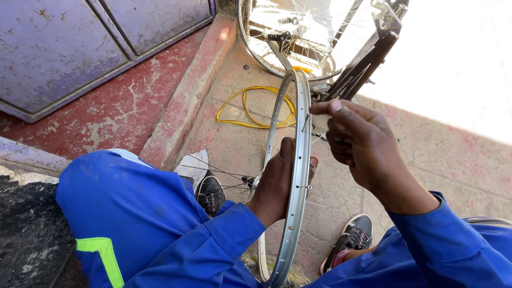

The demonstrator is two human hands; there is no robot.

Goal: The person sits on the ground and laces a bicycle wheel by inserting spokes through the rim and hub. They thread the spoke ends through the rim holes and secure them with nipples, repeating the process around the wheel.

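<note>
A bare silver bicycle rim (296, 176) stands upright on edge in the middle of the frame, running from just below the upper centre down to the bottom edge, between the knees of a person in blue overalls (144, 224). The left hand (277, 184) is wrapped around the rim about halfway up, fingers curled over its outer face and closed firmly on it. The right hand (357, 141) is raised just right of the rim's upper part, its thumb and fingertips pinched together right beside the rim; whatever small piece they hold is too small to make out. A thin spoke (305, 124) sticks through the rim close to those fingertips, and several more loose spokes (224, 173) fan out to the left of the rim toward a hub (249, 181) half hidden behind the left hand. Two black shoes rest on the paved ground, one (210, 194) left of the rim and one (352, 237) at the lower right. A coil of yellow cable (256, 109) lies on the pavement behind the rim, above centre. Further back, at the top of the frame, a spoked bicycle wheel (288, 37) stands with a dark bicycle frame (362, 64) leaning across it. A purple metal door (69, 48) fills the upper left, above a worn red step (117, 112).
</note>
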